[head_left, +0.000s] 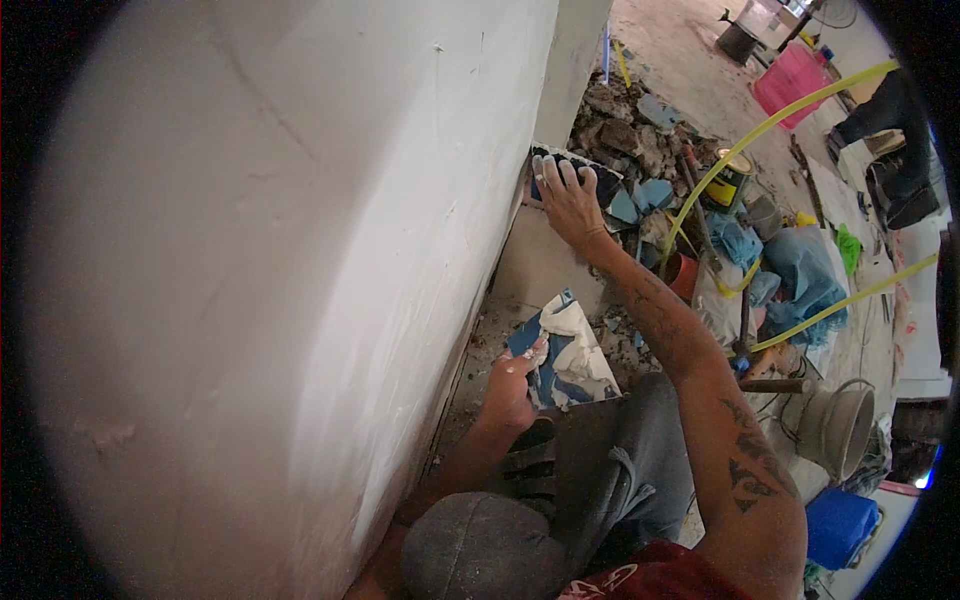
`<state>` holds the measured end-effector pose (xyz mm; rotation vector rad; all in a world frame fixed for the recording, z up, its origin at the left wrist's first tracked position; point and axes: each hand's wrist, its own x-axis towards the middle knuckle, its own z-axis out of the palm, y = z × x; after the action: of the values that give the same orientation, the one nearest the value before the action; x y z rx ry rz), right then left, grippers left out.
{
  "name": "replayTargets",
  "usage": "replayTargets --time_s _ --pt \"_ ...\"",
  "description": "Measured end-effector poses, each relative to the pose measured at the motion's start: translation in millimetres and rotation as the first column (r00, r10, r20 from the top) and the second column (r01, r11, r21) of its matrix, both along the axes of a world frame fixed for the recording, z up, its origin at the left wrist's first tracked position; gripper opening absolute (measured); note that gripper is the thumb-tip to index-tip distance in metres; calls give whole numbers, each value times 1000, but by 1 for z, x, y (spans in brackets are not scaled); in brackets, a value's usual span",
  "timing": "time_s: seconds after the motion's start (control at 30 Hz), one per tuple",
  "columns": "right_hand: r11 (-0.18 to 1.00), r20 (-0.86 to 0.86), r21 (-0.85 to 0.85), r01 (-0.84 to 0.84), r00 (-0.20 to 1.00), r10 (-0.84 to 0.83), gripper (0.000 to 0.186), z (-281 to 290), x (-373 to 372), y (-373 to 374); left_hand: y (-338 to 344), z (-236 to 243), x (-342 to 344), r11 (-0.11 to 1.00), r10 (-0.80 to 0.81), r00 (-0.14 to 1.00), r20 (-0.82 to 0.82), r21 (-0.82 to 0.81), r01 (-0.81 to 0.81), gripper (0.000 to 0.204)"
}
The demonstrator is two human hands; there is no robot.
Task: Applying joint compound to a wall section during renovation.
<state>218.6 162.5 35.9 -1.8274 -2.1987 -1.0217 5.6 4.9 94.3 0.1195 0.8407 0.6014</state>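
Right arm (684,330) stretched forward, right hand (570,200) gripping a dark blue flat plate (607,182) with spread, bent fingers beside the smooth white wall (390,230), left arm (452,470) lower, left hand (512,390) closed on a flat blue board (562,386) heaped with white paste (592,368)

We've got a dusty, light grey floor (680,35), paler and slab-like beside the wall. On it we see a heap of brown rubble (612,135) with light-blue shards (655,192) mixed in. A dark tin with a yellow label (735,172) stands at the heap's edge; whether floor or debris is under it, we can't tell. Further out: crumpled blue plastic (805,270), a green scrap (848,248), a tilted grey bucket (835,430), a blue container (840,525). Far end: pink container (790,85).
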Motion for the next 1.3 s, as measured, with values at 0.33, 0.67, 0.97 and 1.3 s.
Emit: replayTargets --time_s 0.33,0.67,0.97,1.3 --pt "999 30 -13 -42 999 42 42 -17 -2 -1 4 6 -1 1000 -5 1000 19 4 5 22" --pt "977 -195 -185 -102 979 65 32 -24 -7 -37 -11 -23 -2 975 -44 987 -155 211 76 22" --pt "991 -698 29 -129 -712 -72 46 124 46 -183 -3 -11 11 945 158 982 101 273 -180 40" --pt "998 -693 45 39 -719 59 40 88 -4 -251 5 -47 18 514 327 803 -499 807 292 27"
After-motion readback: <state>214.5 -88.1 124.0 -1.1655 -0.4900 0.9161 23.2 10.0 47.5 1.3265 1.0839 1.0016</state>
